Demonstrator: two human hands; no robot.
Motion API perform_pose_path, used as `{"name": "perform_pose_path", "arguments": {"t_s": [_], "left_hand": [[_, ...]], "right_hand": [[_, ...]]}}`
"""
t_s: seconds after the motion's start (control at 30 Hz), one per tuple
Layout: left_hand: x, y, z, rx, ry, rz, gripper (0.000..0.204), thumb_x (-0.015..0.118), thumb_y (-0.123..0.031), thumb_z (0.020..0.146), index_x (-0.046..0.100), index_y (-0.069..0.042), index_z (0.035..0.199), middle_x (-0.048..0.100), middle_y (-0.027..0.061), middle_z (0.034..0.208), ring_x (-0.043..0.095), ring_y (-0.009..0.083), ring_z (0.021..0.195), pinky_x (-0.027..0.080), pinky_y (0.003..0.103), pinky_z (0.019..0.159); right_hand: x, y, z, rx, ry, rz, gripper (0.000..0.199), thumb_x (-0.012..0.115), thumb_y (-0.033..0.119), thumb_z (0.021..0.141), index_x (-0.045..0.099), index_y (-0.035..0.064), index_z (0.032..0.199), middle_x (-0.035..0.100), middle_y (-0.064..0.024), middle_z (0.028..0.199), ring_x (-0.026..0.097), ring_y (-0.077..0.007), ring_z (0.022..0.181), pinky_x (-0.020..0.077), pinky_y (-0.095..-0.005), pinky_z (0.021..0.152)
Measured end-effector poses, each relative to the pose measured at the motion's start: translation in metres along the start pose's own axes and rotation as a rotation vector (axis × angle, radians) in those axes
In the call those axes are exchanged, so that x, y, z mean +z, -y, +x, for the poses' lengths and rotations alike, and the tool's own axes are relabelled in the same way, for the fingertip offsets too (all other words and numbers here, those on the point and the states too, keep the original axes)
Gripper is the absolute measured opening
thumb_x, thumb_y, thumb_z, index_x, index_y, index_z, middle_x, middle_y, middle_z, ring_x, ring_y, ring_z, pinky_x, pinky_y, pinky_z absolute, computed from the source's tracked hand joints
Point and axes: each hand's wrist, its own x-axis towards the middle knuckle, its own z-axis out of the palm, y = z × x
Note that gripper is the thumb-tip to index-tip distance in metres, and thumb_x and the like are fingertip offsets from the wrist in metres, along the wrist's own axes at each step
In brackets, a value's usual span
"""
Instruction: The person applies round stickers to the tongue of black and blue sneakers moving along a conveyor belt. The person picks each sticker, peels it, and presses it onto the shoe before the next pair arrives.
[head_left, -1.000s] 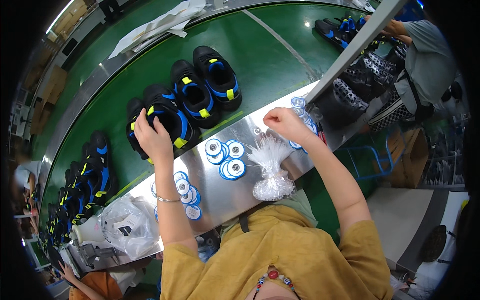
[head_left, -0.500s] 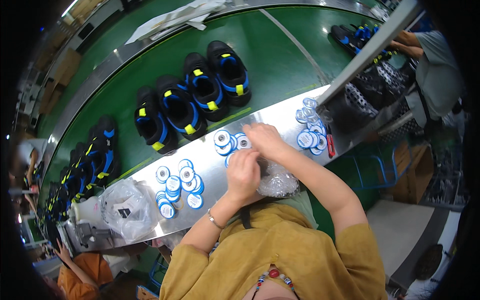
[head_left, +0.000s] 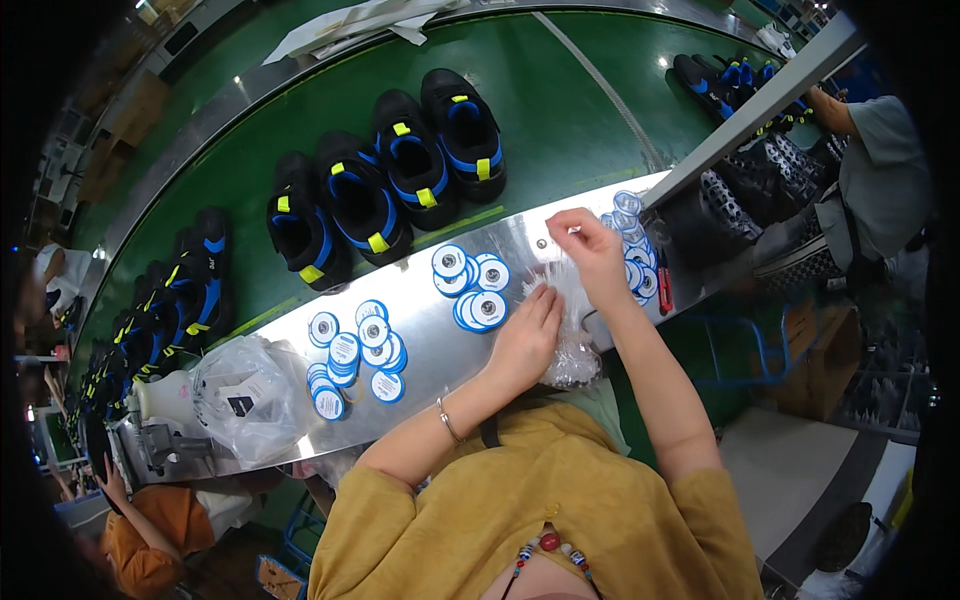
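Observation:
My left hand lies against a clear, crinkled plastic bag, its fingers stretched out side by side and its thumb hidden. Thin, whitish clear strands stick up by its fingertips. My right hand is raised over the metal bench, fingers curled in a pinch; what they hold, if anything, is too small to make out. Left of my hands lies a group of round white tags with blue rims. More such round tags lie in overlapping piles farther left, and another pile is beside my right hand.
Black-and-blue shoes with yellow tabs stand on the green belt beyond the metal bench. A red cutter lies at right. At left are a large clear bag and more shoes. Other people work nearby.
My hands have parted. The right has lifted and moved right, away from the left. My left hand has shifted right onto the bag, uncovering the nearest round tags.

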Motion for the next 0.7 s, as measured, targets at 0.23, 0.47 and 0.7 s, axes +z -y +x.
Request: {"name": "perform_pose_path", "arguments": {"t_s": [0.23,0.47,0.7], "left_hand": [[-0.016,-0.003,0.004,-0.031,-0.104,-0.046,0.032,0.060,0.001,0.076,0.062,0.004,0.107,0.060,0.0211,0.118,0.059,0.0357,0.109,0.049,0.039,0.092],[-0.075,0.068,0.010,-0.381,-0.371,0.149,0.021,0.065,-0.005,0.083,0.063,0.001,0.103,0.061,0.0144,0.102,0.056,0.0324,0.092,0.048,0.038,0.080],[-0.075,0.096,0.010,-0.608,-0.102,0.117,0.032,0.073,-0.015,0.078,0.064,0.003,0.104,0.055,0.0173,0.113,0.048,0.0324,0.104,0.043,0.038,0.090]], "right_hand": [[0.010,0.035,0.016,0.062,-0.116,0.427,0.009,0.058,0.004,0.093,0.062,-0.0015,0.098,0.064,-0.0086,0.088,0.059,-0.0107,0.077,0.0484,-0.0235,0.068],[-0.004,0.023,0.006,0.284,-0.035,0.245,0.010,0.062,0.008,0.091,0.063,-0.0004,0.095,0.061,-0.0026,0.075,0.036,-0.0015,0.047,0.0260,-0.0188,0.043],[0.006,0.021,0.001,0.272,0.019,0.181,0.010,0.064,0.012,0.089,0.065,0.0022,0.091,0.060,0.0012,0.072,0.037,-0.0004,0.053,0.0259,-0.0170,0.047]]}}
